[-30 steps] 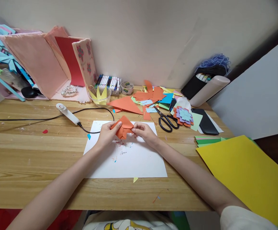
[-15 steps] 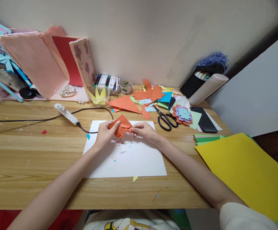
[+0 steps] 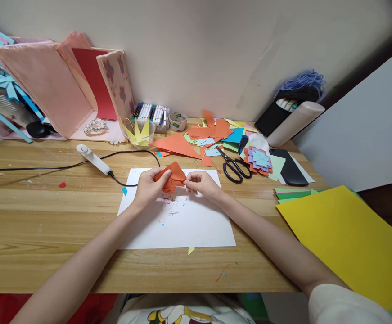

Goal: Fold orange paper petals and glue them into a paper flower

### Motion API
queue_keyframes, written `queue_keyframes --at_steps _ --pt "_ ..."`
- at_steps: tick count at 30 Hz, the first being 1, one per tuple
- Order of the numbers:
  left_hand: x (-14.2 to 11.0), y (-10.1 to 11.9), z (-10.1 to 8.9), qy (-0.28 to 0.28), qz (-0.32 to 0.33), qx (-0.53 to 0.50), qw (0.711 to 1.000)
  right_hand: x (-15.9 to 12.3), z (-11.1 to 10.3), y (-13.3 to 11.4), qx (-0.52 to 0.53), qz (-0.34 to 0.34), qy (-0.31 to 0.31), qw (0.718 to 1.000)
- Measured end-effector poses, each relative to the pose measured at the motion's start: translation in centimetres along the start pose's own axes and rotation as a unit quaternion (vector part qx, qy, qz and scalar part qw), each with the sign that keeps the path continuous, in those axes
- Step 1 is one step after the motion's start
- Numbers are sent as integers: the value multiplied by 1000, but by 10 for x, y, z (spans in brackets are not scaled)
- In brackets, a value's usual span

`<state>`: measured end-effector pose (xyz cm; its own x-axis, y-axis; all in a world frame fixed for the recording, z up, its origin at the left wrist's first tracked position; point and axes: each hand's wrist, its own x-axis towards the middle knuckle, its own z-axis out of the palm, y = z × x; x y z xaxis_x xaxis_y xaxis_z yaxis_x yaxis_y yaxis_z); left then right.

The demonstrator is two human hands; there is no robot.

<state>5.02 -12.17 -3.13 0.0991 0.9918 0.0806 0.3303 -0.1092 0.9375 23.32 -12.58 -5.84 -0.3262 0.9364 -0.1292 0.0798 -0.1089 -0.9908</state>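
A folded orange paper (image 3: 175, 173) is held above a white sheet (image 3: 199, 225) in the middle of the desk. My left hand (image 3: 150, 186) grips its left side, thumb on top and fingers behind. On the right, my right hand (image 3: 200, 183) pinches the paper's right corner between thumb and fingertips. The paper shows a pointed top and overlapping folded flaps along its lower edge. Coloured marks and tiny paper bits lie on the white sheet under the hands.
Black-handled scissors (image 3: 234, 166) lie right of a heap of orange paper scraps (image 3: 212, 131). A layered paper flower (image 3: 259, 159) rests near a black phone-like slab (image 3: 288, 167). Yellow card (image 3: 344, 238) is at right; a corded white tool (image 3: 92, 158) is at left.
Both hands keep hold of the orange paper almost in place. The right fingers have shifted slightly at its corner, and the view has moved a little.
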Motion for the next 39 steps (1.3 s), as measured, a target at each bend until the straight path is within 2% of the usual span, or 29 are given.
queue_keyframes --at_steps 3,5,8,11,16,21,30,39 --pt "1 1 -3 -30 -46 -32 998 -2 3 -1 -28 -3 29 999" --pt "4 0 -7 -79 -95 -39 992 -3 3 -3 -34 -15 28 999" --pt "6 -1 -13 -189 -147 -32 970 -4 3 -4 -49 -20 -6 999" --pt "5 -1 -15 -249 -152 -20 956 -5 3 -3 -68 -22 -39 997" --pt "1 -1 -11 -252 -129 -8 959 -3 -3 -2 -31 -22 -114 993" --pt "3 -3 -11 -253 -147 -18 956 -1 -15 -7 34 33 -177 983" --pt "2 -4 -8 -259 -104 8 960 -4 -18 -12 20 100 -192 976" --pt "0 -2 -8 -257 -98 42 960 -3 -17 -11 1 98 -204 974"
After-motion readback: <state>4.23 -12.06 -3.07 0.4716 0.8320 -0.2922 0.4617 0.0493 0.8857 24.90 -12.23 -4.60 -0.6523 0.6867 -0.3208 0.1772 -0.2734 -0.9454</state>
